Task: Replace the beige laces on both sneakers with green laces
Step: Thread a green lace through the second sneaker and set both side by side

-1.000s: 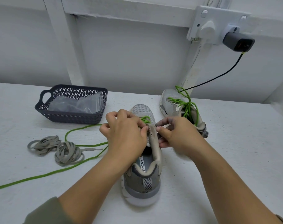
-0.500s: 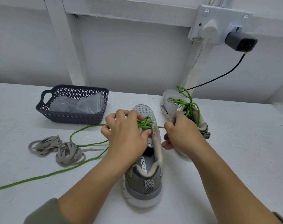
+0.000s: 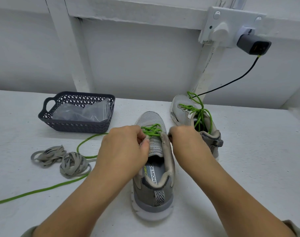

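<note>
A grey sneaker stands in front of me, heel toward me, with a green lace crossed through its front eyelets. My left hand pinches the lace at the tongue's left side. My right hand is curled against the right eyelet flap; what it grips is hidden. The lace's long free end trails off to the left. A second grey sneaker with a green lace through its eyelets stands behind to the right. Two bundles of beige laces lie on the table at the left.
A dark plastic basket holding a clear bag sits at the back left. On the wall above the far sneaker is a socket with a charger and a black cable running down. The white table's right edge meets a wall.
My right hand pulled the lace out to the right, then came back against the eyelet flap. More green crossings now show on the near sneaker.
</note>
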`<state>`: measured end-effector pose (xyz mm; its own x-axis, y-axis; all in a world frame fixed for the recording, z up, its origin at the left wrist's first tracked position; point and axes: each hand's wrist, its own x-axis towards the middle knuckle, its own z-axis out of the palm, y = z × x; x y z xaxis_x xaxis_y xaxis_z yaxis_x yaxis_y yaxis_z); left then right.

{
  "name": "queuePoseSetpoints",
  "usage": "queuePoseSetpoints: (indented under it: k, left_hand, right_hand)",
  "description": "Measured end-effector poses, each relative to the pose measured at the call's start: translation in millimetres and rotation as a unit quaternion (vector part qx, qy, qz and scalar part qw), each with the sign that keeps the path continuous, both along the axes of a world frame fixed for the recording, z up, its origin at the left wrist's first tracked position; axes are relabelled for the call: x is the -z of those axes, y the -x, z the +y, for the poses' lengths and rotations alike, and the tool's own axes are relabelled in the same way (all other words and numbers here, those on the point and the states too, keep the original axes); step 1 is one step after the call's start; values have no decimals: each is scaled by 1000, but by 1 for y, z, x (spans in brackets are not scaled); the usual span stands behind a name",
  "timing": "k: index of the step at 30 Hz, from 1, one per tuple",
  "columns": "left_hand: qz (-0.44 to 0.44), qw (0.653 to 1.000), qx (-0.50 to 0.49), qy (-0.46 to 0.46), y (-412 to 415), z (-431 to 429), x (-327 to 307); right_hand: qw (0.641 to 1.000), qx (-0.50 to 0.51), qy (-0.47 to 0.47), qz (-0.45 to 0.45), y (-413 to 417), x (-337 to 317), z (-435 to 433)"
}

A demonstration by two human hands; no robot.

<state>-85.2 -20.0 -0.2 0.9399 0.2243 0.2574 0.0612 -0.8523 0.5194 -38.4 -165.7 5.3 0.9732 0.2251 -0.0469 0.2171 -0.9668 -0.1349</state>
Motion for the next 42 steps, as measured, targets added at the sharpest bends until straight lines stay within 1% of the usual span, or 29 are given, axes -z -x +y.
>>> queuePoseSetpoints:
  k: [2,4,5,7,8,9,11,13,15,16,17,19,20,22,23,25,26,27,29,30,31,33,34,35,36,38,39,41,42]
  left_hand:
    - [5,1000,3,-2,-1,2,0]
    - [7,1000,9,-7,-2,4,1]
    - [7,1000,14,-11,-2,4,1]
    - [5,999,24,-26,-3,3,1]
    - [3,999,29,-35,-3,3,1]
    - [1,999,33,-43,-3,3,1]
    - [-3,998,42,-48,-4,3,1]
    - [-5,998,44,-49,-5,3,1]
    - [-2,997,47,-59,-5,2,2]
    - [-2,997,49,-61,-5,2,3]
    - [-4,997,50,-61,-5,0,3]
    - [-4,997,49,-62,-5,-1,4]
    - [-2,997,48,-65,-5,-1,5]
    - [-2,997,52,-59,-6,-1,5]
    - [-2,997,53,-49,-6,0,4]
    - [-1,998,52,-32,-6,0,4]
    - [0,998,52,-30,-7,-1,4]
    - [1,998,52,-30,-8,-2,4]
    - [0,998,51,-36,-8,-4,4]
    - [-2,998,51,-38,-8,-4,5]
    - [-2,998,52,-38,-8,-4,5]
    - [1,998,51,-31,-7,-2,5]
    - [2,998,50,-26,-8,-2,5]
    - [2,998,50,-24,-8,-2,5]
    - [2,999,48,-23,-8,-2,6]
    - [4,999,43,-25,-9,-3,7]
    - [6,999,41,-25,-9,-2,7]
    - [6,999,41,-19,-9,-2,7]
    - [6,999,42,-14,-9,-1,7]
  right_hand:
    - [996,38,39,71,11,0,-3]
    - [992,54,52,98,18,2,-4]
    - [993,59,41,90,18,2,-4]
    - [999,44,-12,12,8,6,-1]
    - [999,21,-42,-26,3,6,1]
    - [998,-6,-51,-37,-1,4,4]
    - [1000,-16,-20,3,-1,1,0]
    - [997,21,39,66,7,1,-7]
    - [991,57,68,100,13,3,-11]
    - [993,52,51,88,14,3,-10]
    - [997,43,15,57,12,5,-7]
    - [997,9,-70,-27,3,5,0]
    - [997,-5,-75,-29,1,4,3]
    - [999,-5,-35,20,0,4,-2]
    - [998,11,4,58,4,3,-5]
    - [992,47,45,104,8,4,-11]
    - [993,41,37,100,9,4,-11]
    - [997,26,10,74,8,3,-8]
    - [998,-18,-61,-20,2,3,1]
    - [998,-30,-60,-22,0,0,3]
    - [999,-31,-44,-5,-1,-2,2]
    - [996,1,32,88,1,-4,-4]
    - [991,26,55,123,3,-4,-7]
    - [987,32,72,140,3,-5,-8]
    - [990,26,58,125,0,-3,-8]
    - [999,-6,-15,28,-6,2,-1]
    - [999,-23,-44,-16,-7,1,3]
    - [999,-30,-35,-7,-6,0,1]
    - [1000,-19,-8,24,-4,0,-3]
